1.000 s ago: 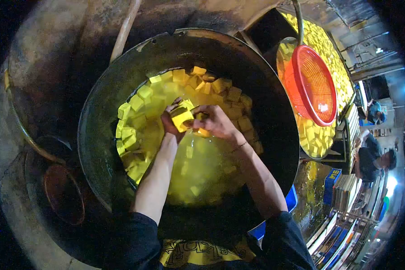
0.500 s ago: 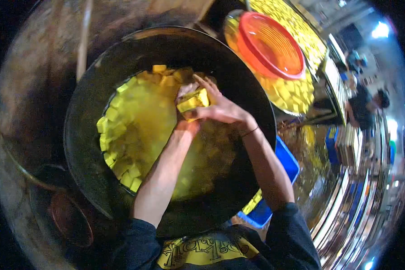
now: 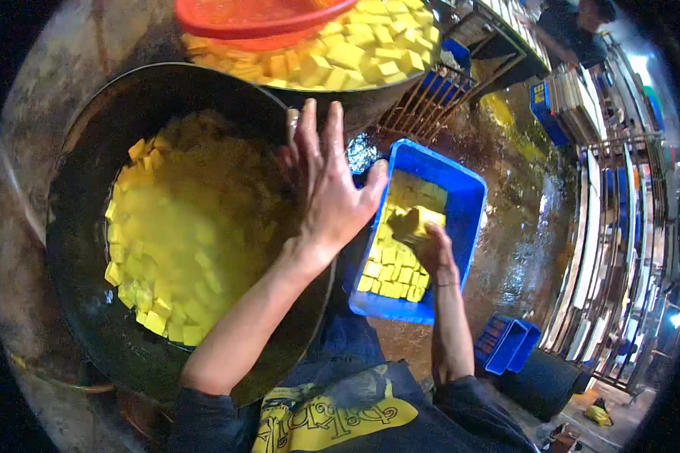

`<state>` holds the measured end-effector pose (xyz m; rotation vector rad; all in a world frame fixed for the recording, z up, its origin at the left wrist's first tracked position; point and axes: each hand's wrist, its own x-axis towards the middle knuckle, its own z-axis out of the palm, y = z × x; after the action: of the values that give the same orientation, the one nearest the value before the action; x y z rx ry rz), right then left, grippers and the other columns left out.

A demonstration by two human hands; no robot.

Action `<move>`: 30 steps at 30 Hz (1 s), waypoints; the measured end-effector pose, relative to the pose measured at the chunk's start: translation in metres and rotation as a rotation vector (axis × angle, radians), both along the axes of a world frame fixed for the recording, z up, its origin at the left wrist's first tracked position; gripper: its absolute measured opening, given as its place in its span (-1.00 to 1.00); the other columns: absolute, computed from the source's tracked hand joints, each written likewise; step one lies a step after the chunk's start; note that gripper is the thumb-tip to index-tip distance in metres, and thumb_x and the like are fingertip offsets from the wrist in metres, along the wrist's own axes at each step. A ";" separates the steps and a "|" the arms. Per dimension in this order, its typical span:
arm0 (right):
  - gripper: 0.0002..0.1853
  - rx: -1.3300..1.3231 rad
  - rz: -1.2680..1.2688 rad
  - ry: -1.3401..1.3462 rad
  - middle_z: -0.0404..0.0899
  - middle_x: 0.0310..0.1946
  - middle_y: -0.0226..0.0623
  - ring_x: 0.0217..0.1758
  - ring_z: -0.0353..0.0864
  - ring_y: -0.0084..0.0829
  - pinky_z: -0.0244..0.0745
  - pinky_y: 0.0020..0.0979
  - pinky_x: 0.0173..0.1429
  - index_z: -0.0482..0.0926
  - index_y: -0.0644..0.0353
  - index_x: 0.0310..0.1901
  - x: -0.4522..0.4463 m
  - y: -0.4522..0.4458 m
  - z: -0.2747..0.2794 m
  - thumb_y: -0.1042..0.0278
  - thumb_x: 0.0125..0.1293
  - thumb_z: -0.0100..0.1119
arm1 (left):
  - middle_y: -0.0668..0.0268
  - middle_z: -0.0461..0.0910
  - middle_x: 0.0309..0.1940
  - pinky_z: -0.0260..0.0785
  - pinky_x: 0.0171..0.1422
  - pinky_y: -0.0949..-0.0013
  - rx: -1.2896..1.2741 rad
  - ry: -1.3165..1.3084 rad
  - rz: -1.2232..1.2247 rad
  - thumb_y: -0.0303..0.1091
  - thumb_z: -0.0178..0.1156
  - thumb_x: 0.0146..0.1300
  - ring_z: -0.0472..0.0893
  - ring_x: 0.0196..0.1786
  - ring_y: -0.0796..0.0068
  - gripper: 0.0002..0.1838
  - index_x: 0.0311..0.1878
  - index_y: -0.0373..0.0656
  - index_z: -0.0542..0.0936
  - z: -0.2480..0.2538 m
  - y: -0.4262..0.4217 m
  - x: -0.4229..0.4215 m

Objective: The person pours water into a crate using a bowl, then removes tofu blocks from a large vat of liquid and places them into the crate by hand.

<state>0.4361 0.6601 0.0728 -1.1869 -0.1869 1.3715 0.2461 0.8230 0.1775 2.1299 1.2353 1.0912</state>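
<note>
My right hand [image 3: 440, 255] grips a few yellow tofu blocks [image 3: 425, 219] over the blue crate [image 3: 472, 226]. Beneath it, rows of yellow tofu pieces [image 3: 389, 264] line the crate's bottom. My left hand [image 3: 329, 185] is empty, its fingers spread, above the right rim of a big dark wok [image 3: 75, 249]. Yellow tofu cubes [image 3: 155, 321] crowd the left side of the wok in murky yellow liquid [image 3: 196, 219]. Steam or blur veils the middle of that liquid.
Behind the wok stands a vessel of yellow tofu cubes [image 3: 347, 53] with a red basin [image 3: 257, 23] on it. Blue baskets [image 3: 506, 343] sit on the wet floor [image 3: 517, 234] at right. Stacked boards [image 3: 604, 249] fill a rack; another person [image 3: 570, 34] is farther back.
My right hand has moved from over the wok to the crate with tofu blocks. My left hand has come off the tofu and spread its fingers. The view has swung right.
</note>
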 end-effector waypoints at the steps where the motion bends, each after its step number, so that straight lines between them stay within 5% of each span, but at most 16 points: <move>1: -0.60 -0.058 0.021 0.111 0.45 0.10 -0.10 0.06 0.54 -0.29 0.40 -0.19 0.19 0.41 0.29 0.01 0.014 -0.003 -0.050 0.25 0.19 0.12 | -0.10 -0.04 0.36 -0.21 0.41 -0.20 0.054 0.047 -0.005 -0.18 0.28 -0.02 -0.11 0.42 -0.22 -0.12 0.36 -0.24 0.13 -0.005 0.001 0.003; 3: -0.61 -0.219 0.061 -0.169 0.50 0.03 -0.10 -0.06 0.60 -0.30 0.44 -0.22 0.12 0.44 0.29 -0.02 0.033 -0.007 -0.145 0.18 0.24 0.11 | -0.11 -0.03 0.35 -0.19 0.44 -0.14 0.046 0.054 -0.012 -0.25 0.29 -0.03 -0.10 0.41 -0.25 -0.15 0.34 -0.26 0.16 -0.001 0.002 0.008; 4: -0.45 -0.272 0.120 -0.379 0.47 0.00 -0.01 -0.02 0.55 -0.16 0.40 -0.16 0.13 0.45 0.27 -0.01 0.026 0.003 -0.148 -0.04 0.13 0.21 | -0.11 -0.03 0.35 -0.19 0.44 -0.13 0.039 0.087 -0.014 -0.24 0.29 -0.02 -0.10 0.41 -0.24 -0.15 0.34 -0.26 0.16 -0.001 0.001 0.009; 6: -0.20 -0.844 0.245 -1.253 0.32 0.12 0.19 0.22 0.27 0.08 0.13 0.05 0.29 0.45 0.27 0.01 0.017 0.005 -0.230 -0.26 -0.12 0.30 | -0.05 0.01 0.37 -0.19 0.47 -0.04 0.031 0.184 0.007 -0.27 0.29 0.03 -0.05 0.43 -0.12 -0.18 0.36 -0.20 0.15 0.006 0.000 0.010; 9: -0.29 -0.971 0.267 -1.490 0.16 0.22 0.35 0.38 0.02 0.17 -0.30 0.17 0.43 0.43 0.19 0.06 -0.032 -0.005 -0.299 -0.19 -0.03 0.19 | -0.04 0.03 0.36 -0.19 0.47 -0.03 0.017 0.205 0.019 -0.27 0.29 0.03 -0.03 0.42 -0.13 -0.19 0.36 -0.20 0.17 0.005 0.001 0.011; 11: -0.30 -1.092 0.390 -1.902 0.07 0.27 0.39 0.45 -0.12 0.15 -0.43 0.16 0.45 0.37 0.10 0.13 -0.036 -0.026 -0.366 -0.16 -0.01 0.16 | -0.04 0.01 0.38 -0.23 0.48 -0.05 0.010 0.161 -0.008 -0.21 0.31 0.00 -0.07 0.44 -0.14 -0.16 0.35 -0.19 0.18 0.000 0.004 0.009; 14: -0.23 -0.848 0.480 -1.533 0.01 0.31 0.37 0.48 -0.25 0.14 -0.53 0.25 0.42 0.28 -0.03 0.24 -0.016 -0.031 -0.349 -0.25 0.00 0.09 | 0.02 -0.04 0.43 -0.35 0.48 -0.06 -0.129 0.084 -0.184 -0.04 0.36 -0.07 -0.17 0.48 -0.12 -0.02 0.40 -0.18 0.13 0.003 0.009 -0.012; 15: -0.13 -0.719 0.616 -1.491 0.00 0.31 0.38 0.48 -0.27 0.16 -0.60 0.31 0.38 0.18 -0.04 0.33 0.008 -0.052 -0.408 -0.32 0.00 0.04 | 0.10 -0.02 0.44 -0.34 0.48 -0.02 -0.199 0.016 -0.258 -0.05 0.34 -0.03 -0.16 0.49 -0.03 -0.04 0.40 -0.18 0.11 0.005 0.015 -0.027; 17: -0.16 -0.608 0.799 -1.168 0.03 0.35 0.18 0.47 -0.31 0.20 -0.59 0.39 0.34 0.20 -0.13 0.35 0.026 -0.039 -0.360 -0.35 0.04 -0.01 | 0.15 0.02 0.44 -0.31 0.48 0.02 -0.417 -0.317 -0.365 -0.09 0.31 0.03 -0.12 0.50 0.12 -0.08 0.41 -0.18 0.10 0.019 0.027 -0.058; 18: -0.23 -0.474 0.914 -1.168 0.05 0.36 0.12 0.46 -0.30 0.21 -0.52 0.42 0.32 0.25 -0.19 0.32 0.048 -0.049 -0.401 -0.32 0.06 0.00 | 0.20 0.05 0.43 -0.27 0.47 0.04 -0.459 -0.363 -0.351 -0.15 0.28 0.08 -0.05 0.49 0.24 -0.13 0.41 -0.18 0.09 0.028 0.030 -0.077; 20: -0.26 -0.701 0.999 -1.203 0.15 0.29 0.14 0.44 -0.20 0.20 -0.36 0.38 0.33 0.29 -0.17 0.29 0.040 -0.036 -0.369 -0.24 0.05 0.09 | 0.21 0.19 0.35 0.05 0.39 0.19 -0.565 -0.465 -0.239 -0.20 0.29 0.10 0.16 0.40 0.28 -0.23 0.34 -0.20 0.21 0.037 0.035 -0.116; 23: -0.30 -0.819 0.684 -1.461 0.30 0.18 0.18 0.40 -0.05 0.19 -0.12 0.31 0.33 0.36 -0.14 0.25 0.025 0.002 -0.271 -0.13 0.03 0.22 | 0.24 0.38 0.19 0.29 0.24 0.36 -0.800 -0.354 -0.013 -0.28 0.27 0.12 0.36 0.24 0.34 -0.42 0.21 -0.22 0.38 0.004 0.029 -0.181; 24: -0.38 -0.618 0.487 -1.658 0.42 0.05 0.07 0.12 0.38 0.04 0.37 -0.12 0.12 0.40 0.13 0.14 0.010 0.020 -0.199 0.15 -0.01 0.30 | 0.17 0.40 0.16 0.32 0.21 0.27 -0.785 -0.140 0.006 -0.28 0.26 0.13 0.42 0.18 0.25 -0.47 0.17 -0.21 0.40 -0.021 0.021 -0.207; 26: -0.45 -0.259 0.276 -1.695 0.54 -0.13 -0.05 -0.05 0.51 -0.19 0.41 -0.24 0.07 0.50 0.22 0.01 0.009 0.052 -0.099 0.18 -0.03 0.41 | 0.10 0.42 0.12 0.37 0.16 0.17 -0.781 0.316 0.087 -0.33 0.23 0.14 0.47 0.09 0.16 -0.54 0.12 -0.20 0.43 -0.069 -0.002 -0.240; 28: -0.76 -0.011 0.055 -1.269 0.55 -0.28 -0.36 -0.24 0.49 -0.59 0.43 -0.54 -0.10 0.51 0.27 -0.12 -0.052 0.085 0.030 0.45 0.19 0.26 | 0.13 0.44 0.10 0.37 0.15 0.13 -0.699 0.716 0.118 -0.39 0.18 0.13 0.46 0.09 0.22 -0.58 0.10 -0.20 0.44 -0.122 -0.031 -0.260; 30: -0.79 0.240 0.144 -1.203 0.57 -0.35 -0.35 -0.34 0.54 -0.58 0.45 -0.54 -0.19 0.51 0.28 -0.20 -0.113 0.104 0.113 0.56 0.11 0.26 | 0.17 0.45 0.09 0.35 0.16 0.12 -0.588 0.849 0.082 -0.42 0.15 0.14 0.44 0.11 0.26 -0.58 0.10 -0.20 0.44 -0.189 -0.054 -0.282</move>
<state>0.3231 0.7638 0.1858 -1.6669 -1.2566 0.5552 -0.0356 0.7685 -0.0111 2.0820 1.7212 -0.2402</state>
